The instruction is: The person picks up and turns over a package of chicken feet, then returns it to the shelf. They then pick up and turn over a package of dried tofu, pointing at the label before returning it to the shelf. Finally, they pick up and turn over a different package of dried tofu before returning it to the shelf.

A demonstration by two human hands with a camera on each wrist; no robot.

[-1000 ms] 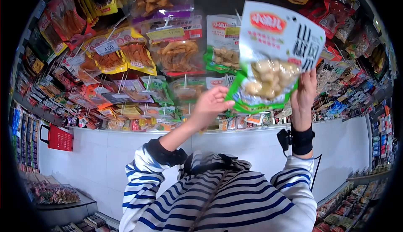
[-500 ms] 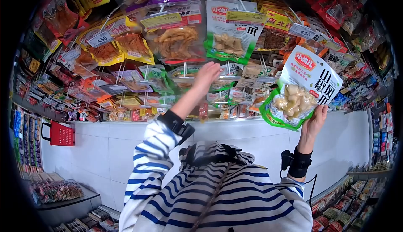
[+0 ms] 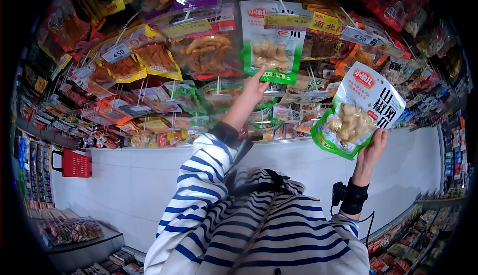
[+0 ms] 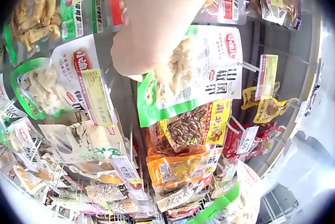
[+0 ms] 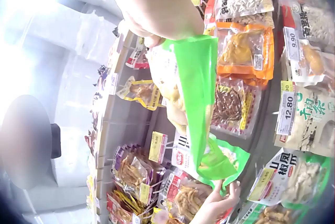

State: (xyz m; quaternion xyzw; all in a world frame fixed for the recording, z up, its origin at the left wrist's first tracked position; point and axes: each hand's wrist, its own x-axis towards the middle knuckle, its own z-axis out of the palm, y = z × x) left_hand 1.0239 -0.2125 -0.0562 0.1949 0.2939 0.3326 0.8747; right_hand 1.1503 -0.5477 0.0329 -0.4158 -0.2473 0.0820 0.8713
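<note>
Between your right fingers (image 3: 382, 138), a green-and-white bag (image 3: 351, 118).
They pinch its edge; your left fingers (image 3: 260, 75) pinch the hanging bag (image 3: 273, 51) just above them.

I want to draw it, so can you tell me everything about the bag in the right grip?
The bag is shiny like plastic: white on top with a red logo and black writing, green at the bottom. A clear window shows pale, lumpy pieces. In the head view it tilts, top leaning right, front towards us, lower and farther right than the look-alike hanging bag. The right grip holds its lower right edge.
</note>
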